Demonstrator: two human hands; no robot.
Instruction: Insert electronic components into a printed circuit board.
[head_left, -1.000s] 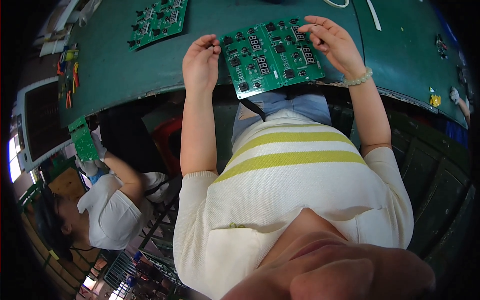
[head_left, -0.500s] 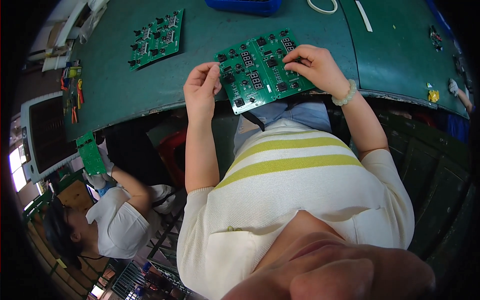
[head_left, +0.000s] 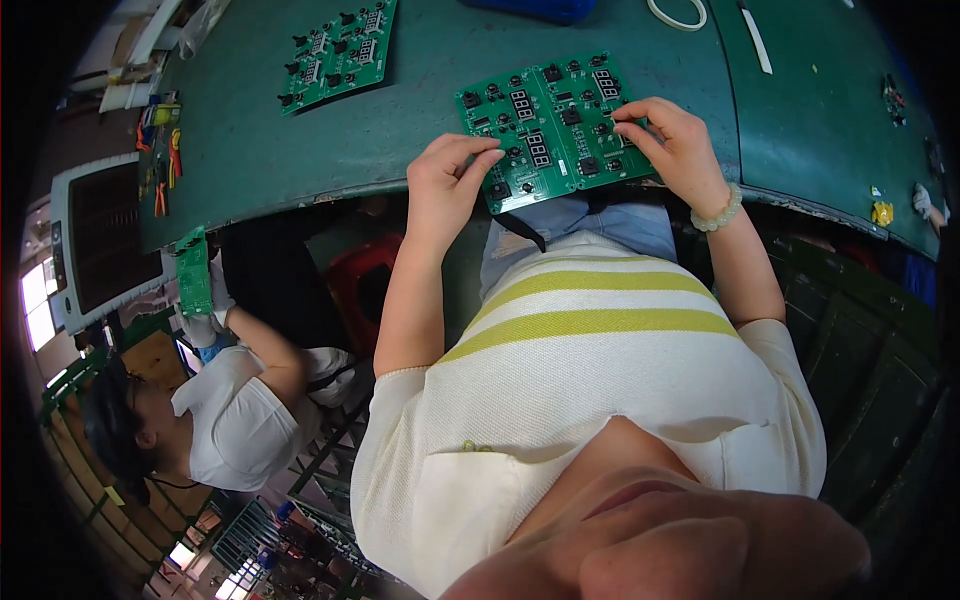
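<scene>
Your left hand (head_left: 448, 185) and right hand (head_left: 672, 150) pinch the green circuit board (head_left: 552, 125) at the worktop's (head_left: 400, 130) near edge, where loosened fingers could drop it into your lap.

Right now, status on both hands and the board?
Left hand and right hand grip the green circuit board at the table edge. Nothing in the way.

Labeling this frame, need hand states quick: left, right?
Left hand: closed on the near-left edge of the green circuit board.
Right hand: gripping the board's right side.
</scene>
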